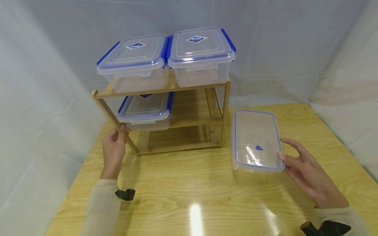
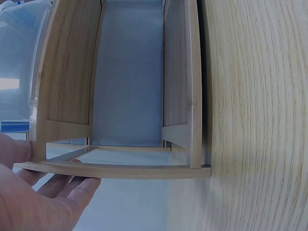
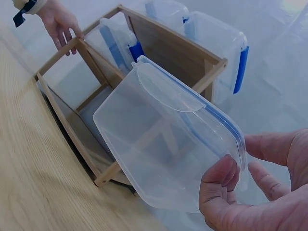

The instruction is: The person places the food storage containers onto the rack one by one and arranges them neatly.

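On the right in the head view, my right hand [image 1: 308,173] pinches the near right edge of a clear plastic food container [image 1: 255,131]. A thin blue line rims its lid, which carries a small blue mark. In the right wrist view the container [image 3: 149,139] is tilted, with thumb and fingers at its rim. My left hand [image 1: 114,144] grips the left front post of a wooden shelf rack [image 1: 198,122] at the middle shelf. Beside it sits a blue-clipped container [image 1: 144,109] on that shelf. The left wrist view shows fingers [image 2: 79,195] behind the rack's side rail.
Two larger lidded containers stand side by side on the top shelf, one left [image 1: 133,54] and one right [image 1: 203,46]. The rack stands on a wood-grain table [image 1: 177,183]. White cloth [image 1: 280,49] hangs behind and at both sides.
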`<state>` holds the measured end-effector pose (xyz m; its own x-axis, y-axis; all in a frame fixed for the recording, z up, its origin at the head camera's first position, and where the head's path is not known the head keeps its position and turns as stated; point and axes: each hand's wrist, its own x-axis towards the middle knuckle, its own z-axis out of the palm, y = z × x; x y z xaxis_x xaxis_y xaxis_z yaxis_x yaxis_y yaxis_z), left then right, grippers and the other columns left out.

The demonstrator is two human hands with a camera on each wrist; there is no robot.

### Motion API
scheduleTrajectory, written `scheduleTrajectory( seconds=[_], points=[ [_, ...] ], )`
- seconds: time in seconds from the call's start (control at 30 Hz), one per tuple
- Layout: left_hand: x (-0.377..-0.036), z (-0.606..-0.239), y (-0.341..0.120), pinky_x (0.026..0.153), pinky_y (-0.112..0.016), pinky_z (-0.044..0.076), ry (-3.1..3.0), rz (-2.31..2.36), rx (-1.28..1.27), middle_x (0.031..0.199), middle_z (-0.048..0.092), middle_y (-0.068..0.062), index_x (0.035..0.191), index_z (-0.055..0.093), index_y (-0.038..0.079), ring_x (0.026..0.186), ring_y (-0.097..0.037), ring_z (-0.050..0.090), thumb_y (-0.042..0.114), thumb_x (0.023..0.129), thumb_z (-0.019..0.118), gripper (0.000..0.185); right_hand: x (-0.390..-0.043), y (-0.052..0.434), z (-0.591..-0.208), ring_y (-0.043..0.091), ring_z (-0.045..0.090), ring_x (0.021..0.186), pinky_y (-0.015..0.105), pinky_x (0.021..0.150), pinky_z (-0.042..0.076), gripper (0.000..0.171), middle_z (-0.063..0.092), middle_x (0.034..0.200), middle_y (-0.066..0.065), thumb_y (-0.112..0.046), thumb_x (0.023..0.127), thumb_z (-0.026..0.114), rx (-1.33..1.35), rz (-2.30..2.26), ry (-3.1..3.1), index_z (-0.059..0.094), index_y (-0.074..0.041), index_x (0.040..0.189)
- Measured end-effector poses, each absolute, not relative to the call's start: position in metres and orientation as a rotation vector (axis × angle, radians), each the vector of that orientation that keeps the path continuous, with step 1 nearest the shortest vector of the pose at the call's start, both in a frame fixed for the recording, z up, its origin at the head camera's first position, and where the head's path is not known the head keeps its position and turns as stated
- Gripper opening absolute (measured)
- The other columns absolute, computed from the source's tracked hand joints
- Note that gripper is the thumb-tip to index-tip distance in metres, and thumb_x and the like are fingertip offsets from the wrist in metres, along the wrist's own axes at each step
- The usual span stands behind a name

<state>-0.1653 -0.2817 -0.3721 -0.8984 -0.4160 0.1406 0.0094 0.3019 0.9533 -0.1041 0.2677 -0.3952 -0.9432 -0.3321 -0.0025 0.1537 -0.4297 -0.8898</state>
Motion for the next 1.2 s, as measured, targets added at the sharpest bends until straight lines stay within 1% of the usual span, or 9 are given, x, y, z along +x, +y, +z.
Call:
scheduleTrajectory(
  seconds=[0.07, 0.2, 0.3, 0.43, 0.67, 0.8, 0.93, 1.07, 1.2],
  points=[
    [-0.165, -0.372, -0.282, 0.108, -0.047, 0.045, -2.219, -1.626, 0.368, 0.138, 0.061, -0.018, 0.142, 0.060, 0.010, 0.130, -0.026, 0.053, 0.043, 0.107, 0.048, 0.050, -0.100, 0.267, -0.393, 0.020, 0.067, 0.108, 0.031, 0.091, 0.056, 0.053, 0.063, 0.128, 0.010, 0.003, 0.108, 0.040, -0.250, -2.393, 1.518, 0.027, -0.020, 0.153],
    [-0.164, -0.371, -0.282, 0.108, -0.046, 0.044, -2.225, -1.622, 0.366, 0.139, 0.060, -0.017, 0.142, 0.060, 0.009, 0.130, -0.025, 0.053, 0.043, 0.107, 0.047, 0.050, -0.094, 0.265, -0.392, 0.022, 0.069, 0.107, 0.032, 0.092, 0.056, 0.051, 0.069, 0.123, 0.014, 0.005, 0.107, 0.037, -0.320, -2.383, 1.528, 0.027, -0.019, 0.152],
    [-0.164, -0.371, -0.282, 0.105, -0.043, 0.046, -2.228, -1.617, 0.369, 0.139, 0.060, -0.017, 0.141, 0.060, 0.008, 0.129, -0.025, 0.054, 0.044, 0.107, 0.047, 0.051, -0.090, 0.263, -0.390, 0.024, 0.069, 0.107, 0.033, 0.092, 0.056, 0.052, 0.070, 0.123, 0.016, 0.007, 0.107, 0.035, -0.362, -2.390, 1.507, 0.025, -0.017, 0.152],
    [-0.164, -0.371, -0.281, 0.102, -0.042, 0.046, -2.226, -1.614, 0.370, 0.138, 0.061, -0.017, 0.141, 0.061, 0.008, 0.127, -0.024, 0.054, 0.044, 0.107, 0.047, 0.052, -0.082, 0.261, -0.387, 0.023, 0.069, 0.107, 0.033, 0.092, 0.056, 0.052, 0.068, 0.126, 0.014, 0.006, 0.107, 0.033, -0.377, -2.365, 1.518, 0.025, -0.018, 0.153],
    [-0.164, -0.371, -0.281, 0.107, -0.047, 0.045, -2.213, -1.618, 0.349, 0.138, 0.060, -0.019, 0.140, 0.061, 0.006, 0.129, -0.027, 0.054, 0.043, 0.107, 0.048, 0.052, -0.073, 0.254, -0.382, 0.024, 0.069, 0.106, 0.035, 0.093, 0.056, 0.053, 0.068, 0.127, 0.014, 0.006, 0.108, 0.031, -0.412, -2.332, 1.492, 0.023, -0.019, 0.153],
    [-0.165, -0.372, -0.282, 0.109, -0.047, 0.044, -2.211, -1.633, 0.345, 0.140, 0.059, -0.018, 0.140, 0.061, 0.006, 0.131, -0.027, 0.053, 0.043, 0.107, 0.048, 0.051, -0.069, 0.249, -0.378, 0.022, 0.068, 0.108, 0.035, 0.095, 0.055, 0.053, 0.068, 0.129, 0.010, 0.004, 0.108, 0.034, -0.385, -2.285, 1.554, 0.027, -0.022, 0.154],
    [-0.165, -0.373, -0.282, 0.107, -0.045, 0.045, -2.217, -1.631, 0.354, 0.141, 0.059, -0.016, 0.140, 0.061, 0.006, 0.132, -0.025, 0.053, 0.042, 0.107, 0.047, 0.050, -0.067, 0.241, -0.374, 0.023, 0.068, 0.110, 0.036, 0.095, 0.055, 0.053, 0.069, 0.128, 0.011, 0.004, 0.108, 0.036, -0.397, -2.258, 1.582, 0.032, -0.023, 0.153],
    [-0.166, -0.373, -0.283, 0.101, -0.041, 0.047, -2.224, -1.622, 0.358, 0.141, 0.059, -0.015, 0.140, 0.061, 0.007, 0.128, -0.025, 0.054, 0.043, 0.107, 0.047, 0.050, -0.066, 0.233, -0.370, 0.026, 0.068, 0.111, 0.038, 0.096, 0.055, 0.054, 0.069, 0.127, 0.014, 0.007, 0.106, 0.035, -0.437, -2.267, 1.541, 0.033, -0.020, 0.152],
    [-0.166, -0.373, -0.283, 0.103, -0.044, 0.047, -2.228, -1.613, 0.349, 0.141, 0.059, -0.015, 0.140, 0.061, 0.007, 0.129, -0.026, 0.054, 0.043, 0.107, 0.047, 0.051, -0.066, 0.226, -0.367, 0.027, 0.068, 0.112, 0.038, 0.097, 0.054, 0.054, 0.068, 0.127, 0.015, 0.009, 0.106, 0.035, -0.480, -2.270, 1.513, 0.033, -0.018, 0.152]
  ],
)
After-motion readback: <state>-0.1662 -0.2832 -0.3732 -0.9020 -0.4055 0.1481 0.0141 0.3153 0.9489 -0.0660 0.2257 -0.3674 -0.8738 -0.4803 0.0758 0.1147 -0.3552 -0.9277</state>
